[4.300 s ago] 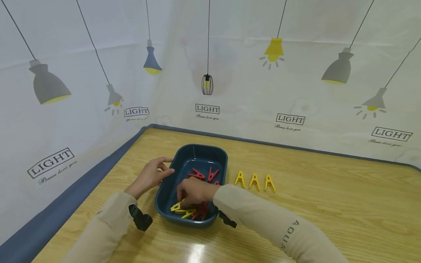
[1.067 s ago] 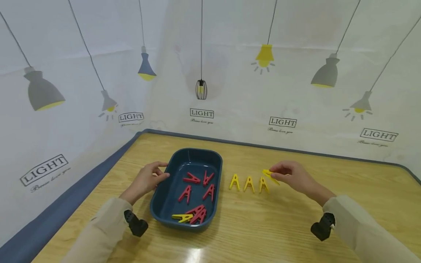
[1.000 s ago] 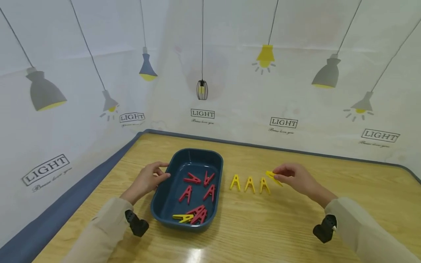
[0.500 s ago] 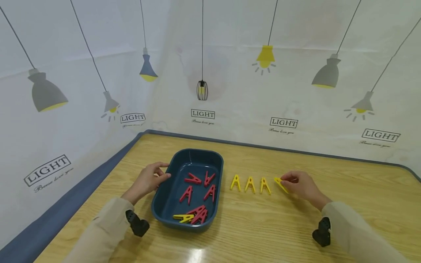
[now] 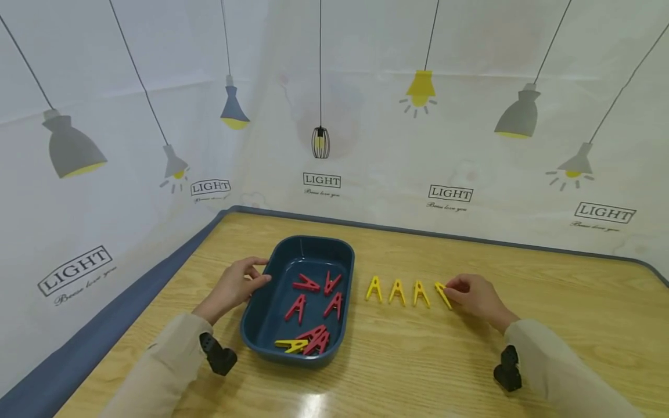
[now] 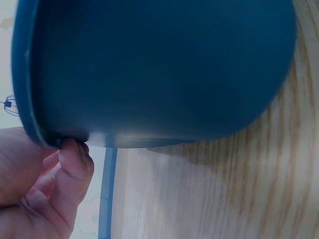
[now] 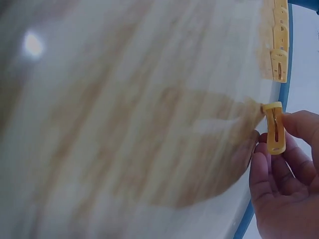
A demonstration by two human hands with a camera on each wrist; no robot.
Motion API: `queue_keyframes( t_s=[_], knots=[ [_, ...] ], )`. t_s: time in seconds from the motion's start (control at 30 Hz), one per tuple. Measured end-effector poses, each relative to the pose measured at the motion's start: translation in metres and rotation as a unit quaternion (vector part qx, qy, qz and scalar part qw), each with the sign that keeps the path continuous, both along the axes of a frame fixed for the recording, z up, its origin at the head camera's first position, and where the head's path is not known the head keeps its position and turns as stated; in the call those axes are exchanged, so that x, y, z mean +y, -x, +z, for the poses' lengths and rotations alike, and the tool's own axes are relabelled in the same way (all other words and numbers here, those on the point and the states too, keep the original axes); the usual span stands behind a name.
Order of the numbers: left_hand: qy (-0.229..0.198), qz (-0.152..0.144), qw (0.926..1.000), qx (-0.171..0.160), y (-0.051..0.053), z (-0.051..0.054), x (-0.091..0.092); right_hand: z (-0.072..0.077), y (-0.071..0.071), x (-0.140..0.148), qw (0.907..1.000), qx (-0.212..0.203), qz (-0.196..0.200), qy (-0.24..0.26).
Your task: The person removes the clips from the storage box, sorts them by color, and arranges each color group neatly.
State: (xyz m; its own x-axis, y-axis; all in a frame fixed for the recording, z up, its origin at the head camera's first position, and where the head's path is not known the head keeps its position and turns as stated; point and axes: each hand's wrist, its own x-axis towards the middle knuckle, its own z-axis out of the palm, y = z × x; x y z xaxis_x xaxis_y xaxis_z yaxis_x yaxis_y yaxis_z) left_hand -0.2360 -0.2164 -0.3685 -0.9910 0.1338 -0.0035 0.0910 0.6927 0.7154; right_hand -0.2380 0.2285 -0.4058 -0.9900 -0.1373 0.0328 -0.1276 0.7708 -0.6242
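Observation:
My left hand (image 5: 237,288) grips the left rim of a dark blue tray (image 5: 256,325); the left wrist view shows its fingertips under the tray's lip (image 6: 30,74). Several red clothespins (image 5: 296,309) and one yellow clothespin (image 5: 290,346) lie inside. My right hand (image 5: 481,299) pinches a yellow clothespin (image 5: 443,295) at the right end of a row of three more yellow clothespins (image 5: 396,292) on the table. In the right wrist view that clothespin (image 7: 275,128) is between the thumb and fingers of my hand (image 7: 286,184).
The wooden table (image 5: 418,366) has a dark blue edge strip along its back and left. Behind it hangs a pale cloth (image 5: 376,133) printed with lamps. A black wrist camera (image 5: 508,369) sits at my right sleeve and another (image 5: 217,354) at my left.
My right hand has come down and slightly right with the yellow clothespin, which now stands more in line with the row. My left hand has stayed at the tray.

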Motion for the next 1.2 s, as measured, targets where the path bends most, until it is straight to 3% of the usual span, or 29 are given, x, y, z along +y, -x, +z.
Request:
queue_keyframes(
  t_s=[0.37,0.77,1.2],
  knots=[
    [0.002,0.0,1.0,0.004,0.001,-0.0019,-0.0009,-0.0014,0.0013,0.0036,0.9999,-0.01,0.0,-0.012],
    [0.0,0.004,1.0,0.0,0.0007,-0.0021,-0.0006,-0.0017,0.0014,0.0057,0.9982,-0.03,0.01,0.05],
    [0.0,0.008,1.0,-0.003,0.0007,-0.0028,-0.0004,-0.0054,-0.0026,-0.0006,0.9933,-0.068,-0.023,0.091]
  ],
)
